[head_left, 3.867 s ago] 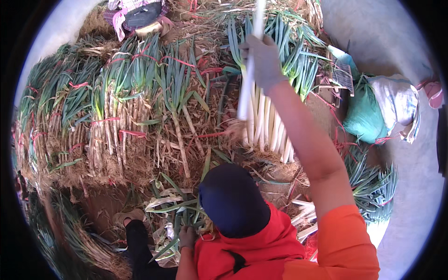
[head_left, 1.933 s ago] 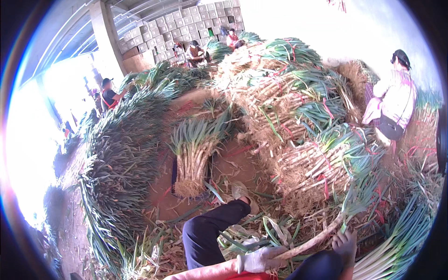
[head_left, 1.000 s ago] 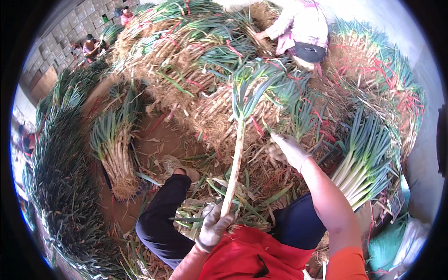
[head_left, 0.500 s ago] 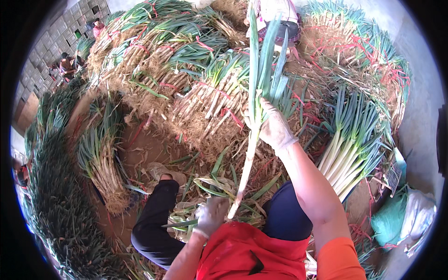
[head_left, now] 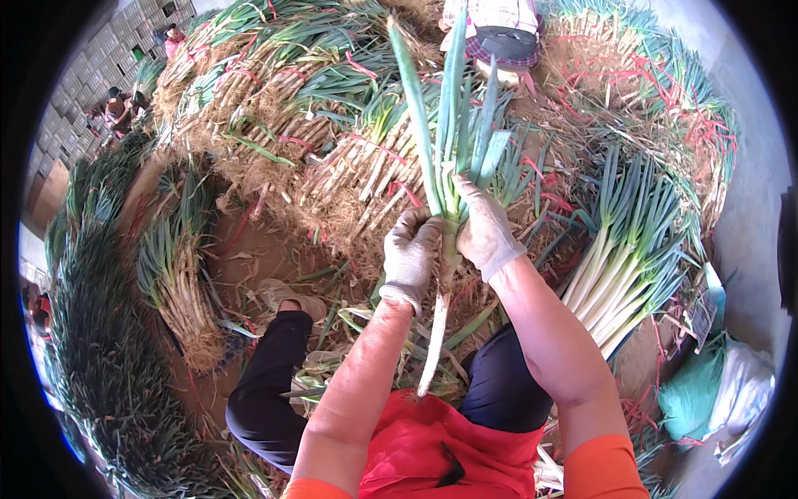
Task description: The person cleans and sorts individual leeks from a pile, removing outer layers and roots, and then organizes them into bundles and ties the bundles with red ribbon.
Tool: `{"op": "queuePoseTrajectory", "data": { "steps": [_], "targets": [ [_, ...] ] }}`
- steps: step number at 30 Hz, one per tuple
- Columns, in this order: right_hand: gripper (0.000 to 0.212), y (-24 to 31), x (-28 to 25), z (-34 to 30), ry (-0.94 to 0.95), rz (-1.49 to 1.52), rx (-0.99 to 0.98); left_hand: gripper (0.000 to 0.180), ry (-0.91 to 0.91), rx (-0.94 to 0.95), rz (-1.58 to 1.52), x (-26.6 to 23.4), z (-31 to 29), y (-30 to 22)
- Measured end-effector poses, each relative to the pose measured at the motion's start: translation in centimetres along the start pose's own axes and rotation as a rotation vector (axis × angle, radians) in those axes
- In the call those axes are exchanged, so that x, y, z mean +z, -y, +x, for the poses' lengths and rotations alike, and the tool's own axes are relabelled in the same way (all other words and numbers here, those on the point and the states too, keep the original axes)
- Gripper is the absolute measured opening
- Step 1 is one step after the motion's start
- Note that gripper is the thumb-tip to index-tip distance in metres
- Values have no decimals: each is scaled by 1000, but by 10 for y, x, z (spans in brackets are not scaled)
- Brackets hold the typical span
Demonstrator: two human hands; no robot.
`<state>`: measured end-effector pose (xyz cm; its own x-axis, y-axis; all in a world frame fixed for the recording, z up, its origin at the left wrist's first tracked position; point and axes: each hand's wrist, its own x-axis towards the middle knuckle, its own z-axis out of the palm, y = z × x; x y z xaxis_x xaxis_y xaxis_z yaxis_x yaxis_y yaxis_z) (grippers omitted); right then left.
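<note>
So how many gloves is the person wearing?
2. The left glove grips the green onion from its left side, and the right glove grips it from the right, both at the point where the white stalk meets the green leaves.

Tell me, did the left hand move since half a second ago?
Yes. The left hand slid up the leek, from near its root end by the red apron to beside the right hand.

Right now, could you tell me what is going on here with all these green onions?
A seated person in grey work gloves holds one long green onion upright with both hands: the left hand and the right hand grip it where the white stalk meets the leaves. Tied bundles of onions with roots are heaped in front, and a pile of cleaned white stalks lies on the person's right. Another person works beyond the heap.
</note>
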<state>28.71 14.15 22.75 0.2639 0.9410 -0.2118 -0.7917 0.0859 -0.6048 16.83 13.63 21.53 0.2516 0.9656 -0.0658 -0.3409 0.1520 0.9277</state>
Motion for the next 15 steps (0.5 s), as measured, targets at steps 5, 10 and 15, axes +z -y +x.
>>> {"op": "queuePoseTrajectory", "data": {
  "steps": [5,10,15],
  "targets": [
    [17,1,5,-1,-74,-24,-71,17,24,-24,27,1,5,8],
    [18,-7,5,6,-196,-45,-93,13,-9,23,57,0,0,4],
    [24,21,-25,22,-144,-16,-130,2,43,200,378,-21,-30,31]
  ]
}}
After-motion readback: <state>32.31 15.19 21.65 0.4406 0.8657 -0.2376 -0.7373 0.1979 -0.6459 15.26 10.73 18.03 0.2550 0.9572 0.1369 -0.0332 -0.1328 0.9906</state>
